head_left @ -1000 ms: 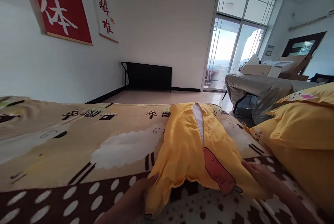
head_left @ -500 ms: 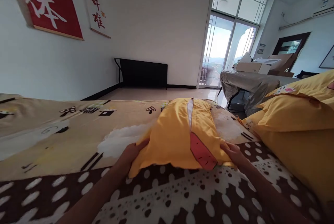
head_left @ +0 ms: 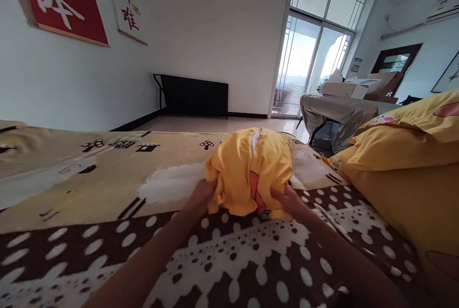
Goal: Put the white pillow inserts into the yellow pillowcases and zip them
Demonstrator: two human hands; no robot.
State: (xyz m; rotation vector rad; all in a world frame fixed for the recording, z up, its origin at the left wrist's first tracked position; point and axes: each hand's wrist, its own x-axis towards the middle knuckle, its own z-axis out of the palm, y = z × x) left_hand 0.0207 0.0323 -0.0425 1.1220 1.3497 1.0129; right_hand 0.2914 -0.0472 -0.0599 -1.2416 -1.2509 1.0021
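Observation:
A yellow pillow (head_left: 233, 174) bulges up in front of me on the bed. A white strip shows through the slit along its top, and a red printed patch lies below that slit. My left hand (head_left: 205, 193) is closed on its near left corner. At the near right side, the fingers of my right hand (head_left: 285, 197) grip the bunched cloth. The pillow's near edge hangs in loose folds just above the patterned blanket (head_left: 172, 150). Its underside is hidden.
More yellow pillows (head_left: 390, 179) are piled at the right. A covered table (head_left: 333, 104) with boxes (head_left: 344, 89) stands behind, near the glass door (head_left: 297, 64). A black folded frame (head_left: 193, 95) leans on the far wall, and scrolls (head_left: 64, 2) hang at the left.
Both hands have come closer together, squeezing the pillow narrower so it bunches and bulges. The slit and the red patch have become partly folded in. The view has shifted slightly.

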